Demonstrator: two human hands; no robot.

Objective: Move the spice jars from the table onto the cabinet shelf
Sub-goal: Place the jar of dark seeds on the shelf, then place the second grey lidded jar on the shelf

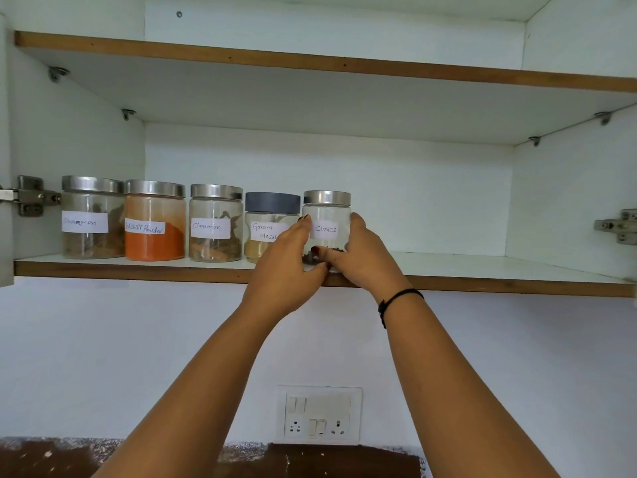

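Glass, steel-lidded, the cloves jar [326, 222] stands on the cabinet shelf [482, 270] at the right end of a five-jar row, just beside the garam masala jar [267, 225]. The left hand [286, 267] and right hand [362, 257] clasp its sides, thumbs across its lower front.

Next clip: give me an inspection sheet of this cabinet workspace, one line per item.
Surface: white shelf with brown front edge; right half bare.
Job's things: five labelled jars in a row, upright: cinnamon jar, chilli jar, second cinnamon jar, garam masala jar with grey lid, cloves jar rightmost.
Clutter: nothing seen.
Hands: left hand and right hand both cupped around the cloves jar, near the shelf's front edge.
Cables: nothing seen.
Surroundings: upper shelf above, door hinges at the sides, socket plate on the wall, black wristband on the right wrist.
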